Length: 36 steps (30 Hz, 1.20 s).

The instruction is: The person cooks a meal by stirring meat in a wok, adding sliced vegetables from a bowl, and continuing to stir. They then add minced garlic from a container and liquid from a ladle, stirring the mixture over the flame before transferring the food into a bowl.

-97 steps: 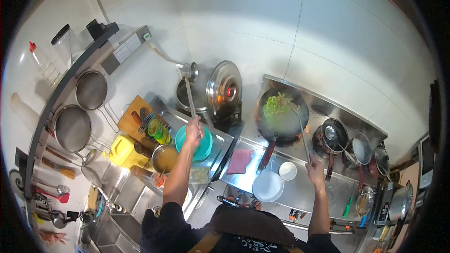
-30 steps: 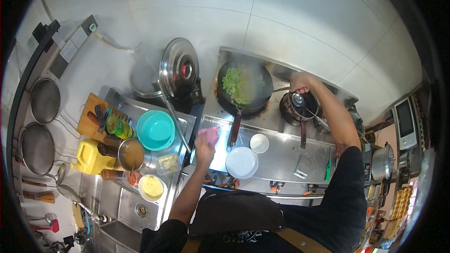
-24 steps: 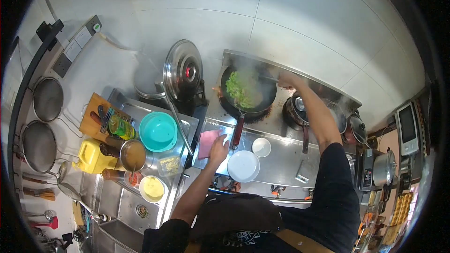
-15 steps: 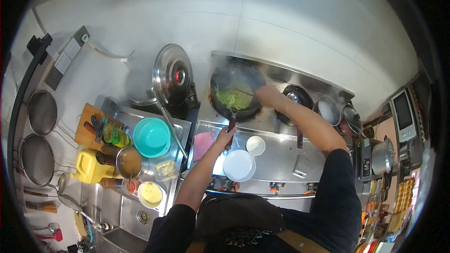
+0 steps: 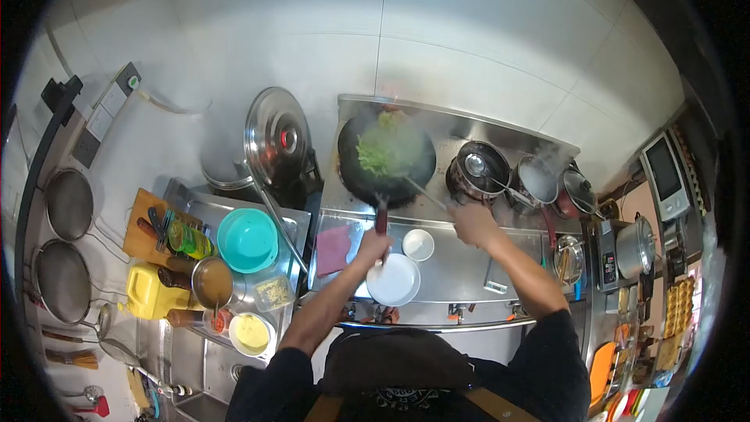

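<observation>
My left hand (image 5: 375, 247) is closed around the dark handle (image 5: 381, 221) of a black wok (image 5: 351, 180) on the stove. Bright green shredded vegetables (image 5: 379, 150) are massed toward the wok's far side, some up at the rim, blurred by steam. To the wok's lower right, my right hand (image 5: 474, 225) grips a long-handled cooking utensil (image 5: 426, 191). Its thin shaft points into the wok; the working end is lost in steam. A white plate (image 5: 393, 280) and a small white bowl (image 5: 419, 245) stand on the steel counter near my left hand.
Right of the wok, a ladle (image 5: 475, 164) rests across a dark pot (image 5: 461, 184), beside a steaming pot (image 5: 539, 180) and a lidded red pot (image 5: 574, 195). A large lid (image 5: 273, 121) leans at left. A turquoise basin (image 5: 248, 240) and yellow jug (image 5: 148, 291) stand left.
My right hand has drawn back from the wok's rim toward me with the utensil. The vegetables have shifted to the wok's far side. My left hand keeps its hold on the handle.
</observation>
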Motion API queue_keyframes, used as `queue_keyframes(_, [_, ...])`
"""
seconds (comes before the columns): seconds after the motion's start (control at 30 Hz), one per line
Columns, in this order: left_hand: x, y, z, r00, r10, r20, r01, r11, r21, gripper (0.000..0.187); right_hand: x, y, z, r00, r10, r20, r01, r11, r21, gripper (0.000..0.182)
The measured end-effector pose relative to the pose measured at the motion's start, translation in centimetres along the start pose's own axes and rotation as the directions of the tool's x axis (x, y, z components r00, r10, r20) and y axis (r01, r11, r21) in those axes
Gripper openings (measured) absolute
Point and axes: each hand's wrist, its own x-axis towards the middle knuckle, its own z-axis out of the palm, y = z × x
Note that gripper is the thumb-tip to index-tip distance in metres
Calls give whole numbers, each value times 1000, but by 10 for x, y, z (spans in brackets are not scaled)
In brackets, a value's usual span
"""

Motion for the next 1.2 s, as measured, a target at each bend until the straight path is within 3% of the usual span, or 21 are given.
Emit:
queue_keyframes(0.03, [-3,-38,-4,999,10,-47,-7,997,77,10,-25,-3,-10,1000,-24,-1,24,999,25,23])
queue_keyframes(0.1, [-41,6,-7,990,-137,13,136,988,78,15,-21,-3,-22,1000,-15,5,14,999,43,22])
queue_keyframes(0.17, [0,1,-6,997,-30,76,35,997,-67,18,15,-16,-11,997,48,63,-51,998,49,21])
queue_keyframes(0.2, [-3,45,-5,987,-97,131,109,990,-93,21,41,-12,-2,993,81,90,-91,989,113,24])
queue_keyframes(0.33, [-41,52,-21,978,-200,56,202,978,-40,23,-10,-5,-72,984,-26,174,21,999,32,23])
queue_keyframes(0.43, [-7,59,-27,976,-109,189,135,982,-131,26,16,-17,-54,991,46,126,-59,994,97,27])
queue_keyframes(0.5, [12,65,-22,984,-61,169,87,985,-147,27,45,-8,-29,994,66,92,-73,994,79,31])
queue_keyframes(0.6, [-30,45,-22,994,-39,99,52,991,-127,20,20,-7,-33,998,46,34,-50,993,107,33])
queue_keyframes(0.63, [-36,14,-26,998,-21,60,19,999,26,17,5,-7,-43,998,30,58,-35,996,86,33])
queue_keyframes(0.7, [-65,31,-27,989,-130,64,131,991,-2,16,-18,-9,-57,994,-1,111,-4,999,40,33])
queue_keyframes(0.73, [-56,36,-24,1000,-31,6,31,998,50,14,-9,-17,-58,995,-13,99,5,997,82,32])
queue_keyframes(0.77, [-23,22,-25,989,-131,64,131,991,3,17,7,-23,-50,991,15,135,-28,995,98,30])
queue_keyframes(0.83, [-6,61,-24,989,-76,123,81,996,-34,23,50,-18,-34,981,85,173,-105,988,114,27])
queue_keyframes(0.97, [-30,60,-24,987,-141,73,147,985,-90,26,-11,-7,-84,995,-70,65,64,994,87,20])
queue_keyframes(1.0, [-18,53,-27,988,-130,81,135,989,-60,26,-6,-14,-86,989,-52,138,41,996,80,20])
queue_keyframes(1.07, [-2,73,-29,983,-120,139,132,988,-78,27,40,-11,-34,989,30,142,-44,994,99,24])
queue_keyframes(1.13, [-2,65,-29,989,-61,137,72,994,-79,27,61,-17,-23,987,107,120,-119,988,97,28])
queue_keyframes(1.2, [-28,51,-28,992,-91,83,95,994,-50,27,35,-6,-24,994,55,92,-64,994,93,29])
